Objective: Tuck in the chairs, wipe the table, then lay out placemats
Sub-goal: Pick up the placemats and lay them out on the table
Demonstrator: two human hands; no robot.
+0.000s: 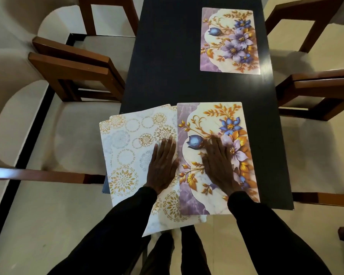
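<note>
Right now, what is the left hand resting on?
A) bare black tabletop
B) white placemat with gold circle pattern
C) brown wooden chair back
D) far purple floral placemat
B: the left hand lies flat, fingers straight, on the white placemat with gold circle pattern; the right hand is flat on the near purple floral placemat.

Under the right hand (218, 165), a purple-and-gold floral placemat (207, 118); under the left hand (163, 165), a white placemat (125, 155) with gold medallions.
</note>
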